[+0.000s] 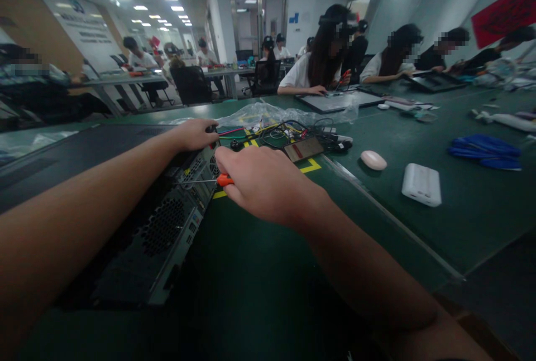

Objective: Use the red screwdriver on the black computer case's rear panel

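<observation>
A black computer case (94,140) lies on its side at the left, its metal rear panel with a honeycomb fan grille (164,226) and ports facing me. My left hand (196,134) reaches over the case, its fingers bent round the far rear corner; what is under the fingertips is partly hidden. In my right hand (270,182) is a screwdriver, closed in the fist, with its orange handle (225,180) partly covered. Its thin metal shaft points left at the slot area of the rear panel. Whether the tip touches a screw I cannot make out.
Beyond my hands lie tangled cables (276,131), a phone (304,149) and clear plastic wrap (247,112). To the right are a pale oval object (373,160), a white box-shaped device (421,184) and a blue folded bundle (484,152). Several people work across the green table (368,227).
</observation>
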A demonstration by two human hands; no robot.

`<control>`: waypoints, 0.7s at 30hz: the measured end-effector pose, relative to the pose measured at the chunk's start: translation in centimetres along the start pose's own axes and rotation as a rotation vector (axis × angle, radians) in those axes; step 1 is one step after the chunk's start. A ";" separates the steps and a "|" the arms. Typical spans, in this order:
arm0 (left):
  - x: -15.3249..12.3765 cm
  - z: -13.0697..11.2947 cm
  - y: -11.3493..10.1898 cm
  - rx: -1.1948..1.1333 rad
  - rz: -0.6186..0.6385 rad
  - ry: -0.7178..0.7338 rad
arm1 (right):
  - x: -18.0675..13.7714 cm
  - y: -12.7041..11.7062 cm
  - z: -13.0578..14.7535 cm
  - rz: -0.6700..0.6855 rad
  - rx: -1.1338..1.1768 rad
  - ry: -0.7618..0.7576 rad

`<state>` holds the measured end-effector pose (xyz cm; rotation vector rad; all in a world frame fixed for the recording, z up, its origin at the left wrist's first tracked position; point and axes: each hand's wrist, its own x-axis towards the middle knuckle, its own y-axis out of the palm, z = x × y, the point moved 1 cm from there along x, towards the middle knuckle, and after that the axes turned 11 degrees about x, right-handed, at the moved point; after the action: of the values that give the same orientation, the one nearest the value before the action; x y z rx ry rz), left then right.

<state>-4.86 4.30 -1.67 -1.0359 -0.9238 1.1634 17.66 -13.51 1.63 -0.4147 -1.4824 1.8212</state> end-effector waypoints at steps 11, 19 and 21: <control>0.1 0.1 0.2 0.001 -0.003 0.006 | 0.0 0.0 -0.1 -0.008 0.000 0.003; 0.2 0.3 0.2 -0.008 -0.005 0.005 | 0.0 0.0 -0.1 -0.009 0.002 0.002; 0.2 0.3 0.2 -0.006 -0.009 0.006 | 0.0 0.0 -0.1 -0.013 0.009 0.001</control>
<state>-5.21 4.60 -1.80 -1.0383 -0.9270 1.1502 17.73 -13.42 1.55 -0.4003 -1.4724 1.8168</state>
